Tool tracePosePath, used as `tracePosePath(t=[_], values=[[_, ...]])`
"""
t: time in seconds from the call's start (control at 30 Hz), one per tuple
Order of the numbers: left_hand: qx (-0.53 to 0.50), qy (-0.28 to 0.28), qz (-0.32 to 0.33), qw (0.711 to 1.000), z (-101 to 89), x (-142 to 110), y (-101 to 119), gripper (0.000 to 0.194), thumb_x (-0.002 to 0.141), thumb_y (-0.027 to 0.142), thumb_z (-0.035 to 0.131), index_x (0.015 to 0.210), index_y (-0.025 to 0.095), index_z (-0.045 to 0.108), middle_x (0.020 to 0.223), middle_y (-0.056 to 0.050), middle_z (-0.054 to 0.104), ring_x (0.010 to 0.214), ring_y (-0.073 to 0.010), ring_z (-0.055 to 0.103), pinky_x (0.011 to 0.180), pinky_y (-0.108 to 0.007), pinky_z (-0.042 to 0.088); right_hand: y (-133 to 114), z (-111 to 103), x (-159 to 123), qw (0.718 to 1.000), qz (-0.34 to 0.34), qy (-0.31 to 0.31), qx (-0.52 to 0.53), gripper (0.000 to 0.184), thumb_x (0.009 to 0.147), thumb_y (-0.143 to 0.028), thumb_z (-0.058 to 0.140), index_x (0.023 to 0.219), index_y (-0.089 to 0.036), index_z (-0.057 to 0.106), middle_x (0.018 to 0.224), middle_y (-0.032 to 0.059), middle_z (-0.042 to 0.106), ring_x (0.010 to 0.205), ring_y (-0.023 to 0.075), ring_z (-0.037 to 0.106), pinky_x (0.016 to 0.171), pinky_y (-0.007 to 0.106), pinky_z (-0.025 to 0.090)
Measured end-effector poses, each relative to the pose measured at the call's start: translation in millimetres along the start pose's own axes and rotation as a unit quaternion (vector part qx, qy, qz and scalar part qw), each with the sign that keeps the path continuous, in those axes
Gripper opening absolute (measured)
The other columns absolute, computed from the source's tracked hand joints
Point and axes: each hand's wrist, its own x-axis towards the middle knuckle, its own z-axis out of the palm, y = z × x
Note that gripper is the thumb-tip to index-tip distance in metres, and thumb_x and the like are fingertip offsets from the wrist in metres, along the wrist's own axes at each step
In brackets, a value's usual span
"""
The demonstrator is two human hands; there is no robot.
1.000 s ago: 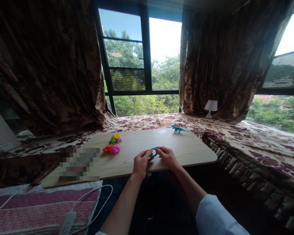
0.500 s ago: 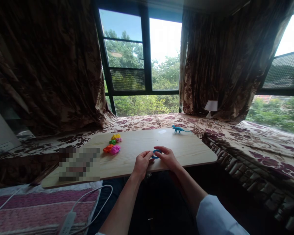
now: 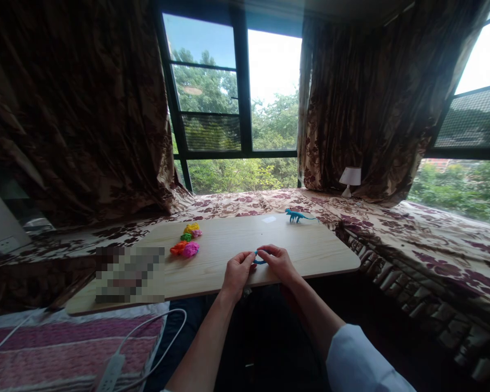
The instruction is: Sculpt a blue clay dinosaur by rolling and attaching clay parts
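Observation:
A thin blue ring of what looks like modelling clay (image 3: pixel 260 262) is held just above the near edge of the table. My left hand (image 3: pixel 237 272) pinches its left side between thumb and fingers. On the ring's upper right, my right hand (image 3: pixel 281 263) is closed, fingertips curled over it. Farther back on the tabletop stands a blue four-legged animal figure (image 3: pixel 296 216) with a long tail. To the left lie crumpled soft lumps: yellow (image 3: pixel 191 227), green (image 3: pixel 185 237), orange (image 3: pixel 177 248) and bright pink (image 3: pixel 191 250).
The pale wooden table (image 3: pixel 228 234) has a blurred-out patch (image 3: pixel 130 275) at its left end. A small white lamp (image 3: pixel 350 177) stands on the flowered window ledge. A power strip (image 3: pixel 112 373) with a white cable lies on the striped bedding (image 3: pixel 61 343) at lower left.
My right fingers have shifted slightly along the blue ring, drawing nearer my left fingertips at its top. Both hands keep hold of it. The objects on the table stay put.

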Motion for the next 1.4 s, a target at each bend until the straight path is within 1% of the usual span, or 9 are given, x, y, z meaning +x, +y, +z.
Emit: tracePosePath(t=[0.17, 0.37, 0.57, 0.7, 0.87, 1.0, 1.07, 1.23, 1.4], values=[[0.022, 0.024, 0.011, 0.999, 4.4, -2, 0, 0.035, 0.06, 0.04, 0.07, 0.085, 0.015, 0.068, 0.075, -0.002, 0.066, 0.061, -0.0115, 0.059, 0.06, -0.024, 0.048, 3, 0, 1, 1.0, 0.013, -0.001, 0.007, 0.028, 0.071, -0.039, 0.061, 0.087, -0.018, 0.07, 0.085, 0.0048, 0.069, 0.082, 0.02, 0.061, 0.077, 0.034, 0.047], [0.047, 0.063, 0.021, 0.997, 9.6, -3, -3, 0.034, 0.06, 0.04, 0.07, 0.082, 0.014, 0.068, 0.069, -0.002, 0.066, 0.058, -0.0126, 0.06, 0.055, -0.024, 0.048, 3, -1, 1, 1.0, 0.022, 0.007, 0.017, 0.025, 0.07, -0.036, 0.063, 0.085, -0.017, 0.07, 0.082, 0.0046, 0.069, 0.077, 0.0186, 0.06, 0.075, 0.033, 0.047], [0.042, 0.051, 0.011, 0.998, 8.2, -3, -1, 0.037, 0.062, 0.041, 0.068, 0.086, 0.013, 0.067, 0.076, -0.005, 0.067, 0.058, -0.0133, 0.061, 0.053, -0.025, 0.05, -3, -1, 1, 0.999, 0.028, -0.002, 0.036, 0.03, 0.072, -0.039, 0.061, 0.091, -0.017, 0.069, 0.083, 0.0049, 0.069, 0.078, 0.018, 0.061, 0.076, 0.033, 0.048], [0.038, 0.039, 0.014, 0.998, 9.2, -4, 1, 0.038, 0.059, 0.039, 0.071, 0.088, 0.015, 0.068, 0.073, -0.003, 0.067, 0.058, -0.0123, 0.06, 0.055, -0.024, 0.049, 0, 0, 1, 0.999, 0.028, 0.001, 0.037, 0.028, 0.07, -0.04, 0.062, 0.084, -0.017, 0.07, 0.08, 0.0043, 0.069, 0.076, 0.0181, 0.061, 0.074, 0.033, 0.048], [0.035, 0.05, 0.009, 0.998, 10.1, -3, -1, 0.035, 0.059, 0.039, 0.071, 0.083, 0.014, 0.068, 0.068, -0.003, 0.065, 0.055, -0.0122, 0.059, 0.052, -0.023, 0.048, -1, -1, 0, 0.999, 0.031, -0.005, 0.04, 0.029, 0.07, -0.041, 0.063, 0.083, -0.017, 0.07, 0.079, 0.0043, 0.069, 0.076, 0.0186, 0.061, 0.073, 0.033, 0.048], [0.026, 0.058, -0.001, 0.998, 8.8, -2, -1, 0.036, 0.059, 0.041, 0.07, 0.084, 0.015, 0.067, 0.07, -0.002, 0.064, 0.053, -0.0118, 0.059, 0.05, -0.024, 0.049, -5, -1, 0, 0.998, 0.035, -0.005, 0.052, 0.036, 0.075, -0.045, 0.056, 0.094, -0.017, 0.068, 0.081, 0.0056, 0.069, 0.077, 0.0184, 0.062, 0.074, 0.034, 0.048], [0.02, 0.052, -0.003, 0.998, 7.6, -2, 0, 0.037, 0.059, 0.041, 0.07, 0.084, 0.015, 0.066, 0.072, -0.002, 0.064, 0.055, -0.0117, 0.059, 0.052, -0.024, 0.049, -5, -1, 0, 0.998, 0.035, -0.002, 0.057, 0.036, 0.074, -0.044, 0.057, 0.096, -0.016, 0.066, 0.082, 0.0057, 0.068, 0.078, 0.0184, 0.062, 0.073, 0.034, 0.048], [0.013, 0.023, -0.013, 1.0, 4.3, -1, 5, 0.037, 0.062, 0.047, 0.065, 0.079, 0.014, 0.066, 0.072, -0.003, 0.062, 0.062, -0.0131, 0.058, 0.057, -0.026, 0.05, -1, 0, 0, 0.998, 0.029, 0.0, 0.056, 0.027, 0.071, -0.039, 0.061, 0.086, -0.017, 0.068, 0.084, 0.0051, 0.069, 0.08, 0.0186, 0.061, 0.078, 0.034, 0.046], [0.015, -0.027, -0.054, 0.998, 2.0, 2, 11, 0.036, 0.061, 0.047, 0.066, 0.069, 0.012, 0.066, 0.067, -0.006, 0.063, 0.063, -0.0153, 0.059, 0.057, -0.027, 0.048, -4, -2, -1, 0.998, 0.029, -0.009, 0.057, 0.026, 0.071, -0.039, 0.062, 0.083, -0.018, 0.069, 0.083, 0.0041, 0.069, 0.081, 0.0191, 0.061, 0.078, 0.034, 0.046]])
